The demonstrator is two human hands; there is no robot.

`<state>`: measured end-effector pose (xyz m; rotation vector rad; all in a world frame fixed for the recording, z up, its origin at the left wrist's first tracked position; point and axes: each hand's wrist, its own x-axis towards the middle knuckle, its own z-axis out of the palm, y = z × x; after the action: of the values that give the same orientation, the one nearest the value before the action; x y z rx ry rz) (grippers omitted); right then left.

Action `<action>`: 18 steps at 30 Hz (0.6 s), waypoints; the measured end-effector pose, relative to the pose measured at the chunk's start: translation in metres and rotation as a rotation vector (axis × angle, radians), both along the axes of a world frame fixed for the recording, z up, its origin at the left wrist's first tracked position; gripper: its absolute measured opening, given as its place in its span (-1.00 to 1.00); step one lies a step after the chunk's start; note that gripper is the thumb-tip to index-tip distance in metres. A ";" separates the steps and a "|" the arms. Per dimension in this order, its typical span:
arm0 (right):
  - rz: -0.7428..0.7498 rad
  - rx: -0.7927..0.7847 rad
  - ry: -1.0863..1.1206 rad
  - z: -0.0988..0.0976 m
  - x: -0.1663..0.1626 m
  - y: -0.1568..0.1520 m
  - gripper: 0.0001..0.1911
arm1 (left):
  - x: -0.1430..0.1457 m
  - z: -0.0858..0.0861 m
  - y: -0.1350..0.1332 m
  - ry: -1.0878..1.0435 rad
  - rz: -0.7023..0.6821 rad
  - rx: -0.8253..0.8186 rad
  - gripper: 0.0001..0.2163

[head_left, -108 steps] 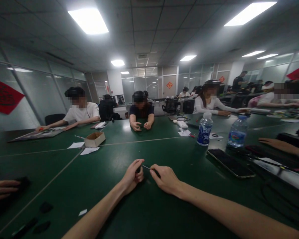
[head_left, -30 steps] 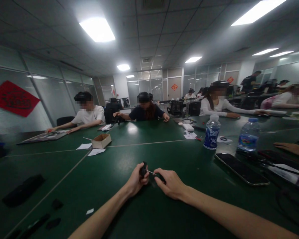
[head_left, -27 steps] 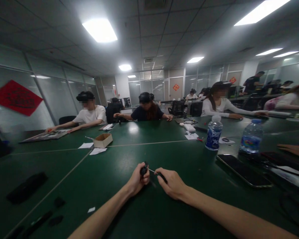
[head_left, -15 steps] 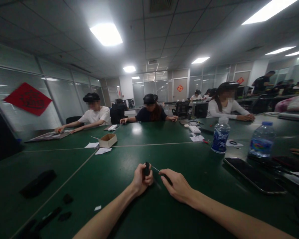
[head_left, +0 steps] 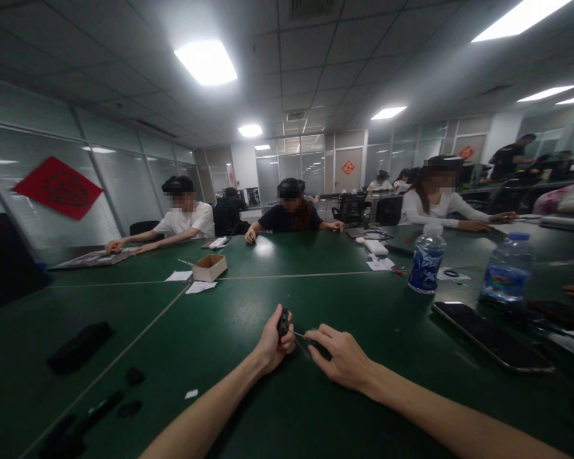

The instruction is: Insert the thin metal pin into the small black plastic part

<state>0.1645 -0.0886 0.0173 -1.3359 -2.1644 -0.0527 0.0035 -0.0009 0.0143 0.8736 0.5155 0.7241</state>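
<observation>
My left hand point(head_left: 274, 344) is closed around a small black part point(head_left: 282, 323), held upright above the green table point(head_left: 249, 312). My fingers cover much of it, so its kind does not show. In my right hand point(head_left: 337, 354) is a screwdriver point(head_left: 297, 335) with a dark handle and a thin metal shaft. Its shaft points left at the black part; whether the tip touches it I cannot tell. The handle is mostly under my fingers.
Several black pieces point(head_left: 131, 408) and a dark block point(head_left: 79, 347) lie at the left. A small cardboard box point(head_left: 209, 268) stands beyond. To the right are a phone point(head_left: 490, 335) and two bottles, one blue-labelled point(head_left: 426, 261), one blue-capped point(head_left: 507, 268). Co-workers sit across the table.
The screwdriver shaft has swung flatter, and its visible length looks shorter near the black part. My right fingers have shifted slightly on the handle. The whole view has drifted a little.
</observation>
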 end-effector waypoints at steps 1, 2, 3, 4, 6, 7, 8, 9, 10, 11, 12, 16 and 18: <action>-0.005 -0.002 -0.005 0.000 0.000 0.000 -0.73 | 0.001 0.000 -0.001 0.008 0.009 0.012 -0.63; -0.010 -0.008 -0.008 0.001 0.000 0.000 -0.73 | 0.001 0.000 -0.001 0.014 0.017 0.028 -0.62; -0.012 -0.014 -0.009 0.002 0.000 -0.001 -0.73 | 0.002 0.001 -0.002 0.020 0.021 0.043 -0.62; -0.012 -0.019 -0.011 0.002 -0.001 -0.001 -0.73 | 0.002 0.001 -0.002 0.025 0.022 0.055 -0.61; -0.004 -0.027 -0.013 0.003 -0.001 -0.001 -0.73 | 0.003 0.000 -0.002 0.034 0.019 0.068 -0.61; 0.001 -0.031 -0.015 0.003 -0.001 -0.001 -0.73 | 0.003 -0.001 -0.002 0.036 0.020 0.072 -0.61; 0.006 -0.033 -0.015 0.004 -0.001 -0.002 -0.73 | 0.004 -0.002 -0.002 0.037 0.024 0.075 -0.60; 0.010 -0.038 -0.015 0.004 -0.001 -0.002 -0.73 | 0.004 -0.002 -0.001 0.037 0.031 0.077 -0.60; 0.015 -0.045 -0.016 0.004 -0.001 -0.002 -0.73 | 0.004 -0.003 0.000 0.037 0.038 0.079 -0.59; 0.021 -0.054 -0.016 0.004 -0.001 -0.002 -0.73 | 0.004 -0.004 0.000 0.037 0.045 0.082 -0.59; 0.026 -0.061 -0.016 0.004 0.000 -0.002 -0.72 | 0.004 -0.005 0.000 0.036 0.054 0.085 -0.59; 0.050 -0.071 -0.008 0.005 0.000 -0.002 -0.71 | 0.004 -0.007 0.001 0.036 0.087 0.116 -0.60; 0.058 -0.081 -0.004 0.005 0.001 -0.002 -0.71 | 0.004 -0.007 0.000 0.045 0.103 0.137 -0.59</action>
<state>0.1651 -0.0907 0.0227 -1.3176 -2.2284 0.0562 0.0077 -0.0011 0.0074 0.9978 0.5589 0.8429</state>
